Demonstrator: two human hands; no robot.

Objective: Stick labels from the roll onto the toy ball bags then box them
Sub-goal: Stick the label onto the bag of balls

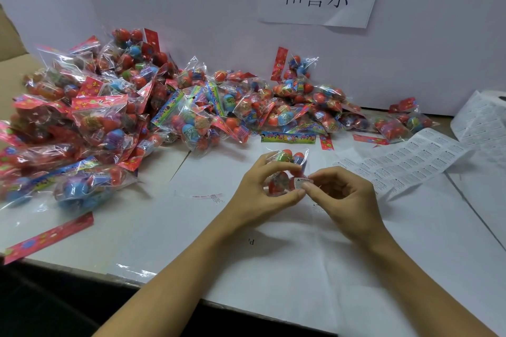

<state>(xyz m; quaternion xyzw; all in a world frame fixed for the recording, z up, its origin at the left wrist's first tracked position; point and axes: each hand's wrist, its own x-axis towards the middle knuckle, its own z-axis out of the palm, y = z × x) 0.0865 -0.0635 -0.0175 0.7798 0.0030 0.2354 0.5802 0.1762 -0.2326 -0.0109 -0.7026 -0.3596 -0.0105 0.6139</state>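
The toy ball bag [284,169] is gripped over the table [273,268] by the curled left hand [262,186], right of the heaped bags [123,107]. A warning label [301,182] is pinched against it by the right hand [342,194]; it is best laid flat and smoothed. The label roll [482,120] is unrolled at far right.

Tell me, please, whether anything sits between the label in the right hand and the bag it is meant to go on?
Nothing visible does. The right hand pinches the label directly against the bag that the left hand grips, and no other thing lies between them. Whether the label already adheres cannot be told.
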